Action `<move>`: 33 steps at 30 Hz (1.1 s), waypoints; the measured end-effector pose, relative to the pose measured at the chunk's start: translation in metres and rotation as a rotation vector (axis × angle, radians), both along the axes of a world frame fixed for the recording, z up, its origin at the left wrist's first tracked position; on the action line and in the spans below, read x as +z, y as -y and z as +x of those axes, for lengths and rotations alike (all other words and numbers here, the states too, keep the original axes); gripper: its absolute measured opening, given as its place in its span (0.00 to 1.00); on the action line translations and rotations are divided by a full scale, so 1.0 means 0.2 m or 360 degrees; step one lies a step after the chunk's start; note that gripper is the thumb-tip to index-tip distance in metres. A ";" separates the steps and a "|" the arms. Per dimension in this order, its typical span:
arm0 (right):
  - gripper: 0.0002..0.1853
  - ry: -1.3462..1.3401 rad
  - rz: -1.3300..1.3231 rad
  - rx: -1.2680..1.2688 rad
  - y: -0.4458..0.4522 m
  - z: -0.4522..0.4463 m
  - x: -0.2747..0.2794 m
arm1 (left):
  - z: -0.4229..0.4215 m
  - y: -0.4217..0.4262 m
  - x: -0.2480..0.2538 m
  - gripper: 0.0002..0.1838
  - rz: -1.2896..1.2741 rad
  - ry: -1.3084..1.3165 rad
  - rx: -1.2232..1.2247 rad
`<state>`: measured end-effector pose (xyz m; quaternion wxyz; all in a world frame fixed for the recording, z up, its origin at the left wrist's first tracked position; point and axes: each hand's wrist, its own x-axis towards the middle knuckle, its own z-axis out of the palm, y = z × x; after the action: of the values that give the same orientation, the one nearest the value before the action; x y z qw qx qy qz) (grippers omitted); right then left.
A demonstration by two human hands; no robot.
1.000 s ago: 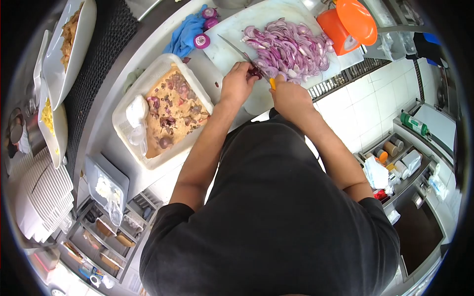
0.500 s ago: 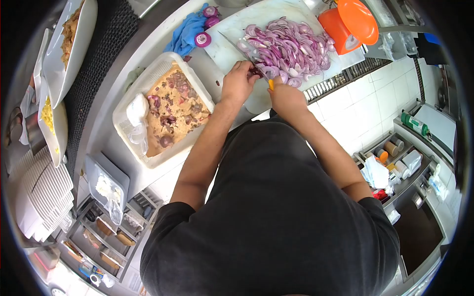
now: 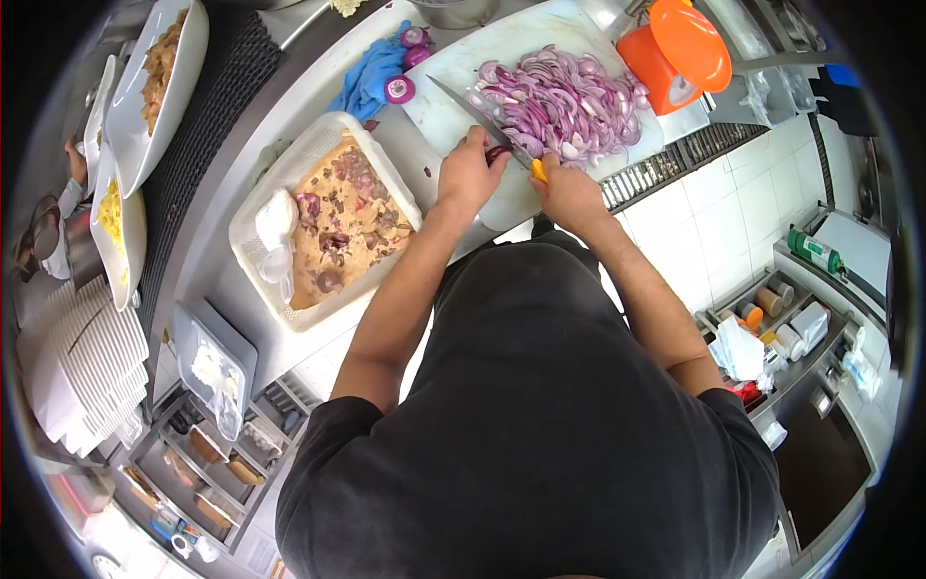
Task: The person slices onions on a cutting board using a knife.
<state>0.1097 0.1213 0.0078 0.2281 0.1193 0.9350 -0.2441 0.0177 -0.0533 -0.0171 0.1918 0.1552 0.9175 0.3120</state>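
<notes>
My right hand (image 3: 576, 199) is closed around the yellow handle of a knife (image 3: 476, 108), whose long blade points up and left over the white cutting board (image 3: 437, 143). Close beside it, the fingers of my left hand (image 3: 469, 176) pinch a dark red piece of onion (image 3: 497, 153) near the heel of the blade. Fingers hide most of that piece. A large heap of sliced red onion (image 3: 569, 106) covers the board beyond the knife. Whole or trimmed red onions (image 3: 398, 90) sit at the board's left edge, beside a blue cloth (image 3: 368, 82).
To the left stands a white plastic crate (image 3: 253, 277) with peelings and a knotted bag in it. An orange container (image 3: 648, 69) is at the board's right. Stacked white plates (image 3: 92, 372) and serving dishes (image 3: 154, 96) with food line the far left. Another person's hand (image 3: 75, 159) shows there.
The view has shifted slightly, so the scene sits a little lower and to the right. Both hands stay close together at the knife, with small finger movements on the onion piece.
</notes>
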 end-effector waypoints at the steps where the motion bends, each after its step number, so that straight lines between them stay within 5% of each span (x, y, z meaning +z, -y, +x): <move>1: 0.21 0.0012 -0.0002 -0.0001 0.00 0.00 -0.01 | 0.03 -0.01 -0.02 0.23 0.0029 0.0011 0.0020; 8: 0.19 -0.0163 0.0014 0.0065 0.03 -0.04 0.00 | 0.10 -0.01 -0.07 0.22 0.0028 -0.0068 0.0208; 17: 0.17 -0.0097 0.0065 0.0119 0.04 -0.05 0.08 | 0.10 -0.02 -0.09 0.25 0.0526 0.0319 0.0378; 23: 0.18 -0.0023 0.0100 0.0181 0.03 -0.01 0.22 | 0.04 0.03 -0.03 0.16 0.0366 0.0000 0.0107; 28: 0.20 -0.0069 0.0041 0.0093 0.07 0.02 -0.01 | 0.02 0.02 -0.03 0.11 0.0402 0.0037 0.0114; 33: 0.16 -0.0101 0.0103 0.0213 0.04 -0.01 0.13 | 0.01 0.02 -0.02 0.10 0.0424 0.0052 0.0106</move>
<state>0.1074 0.1131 0.0344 0.2103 0.0561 0.9550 -0.2016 0.0197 -0.0573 -0.0208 0.1738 0.1436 0.8693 0.4398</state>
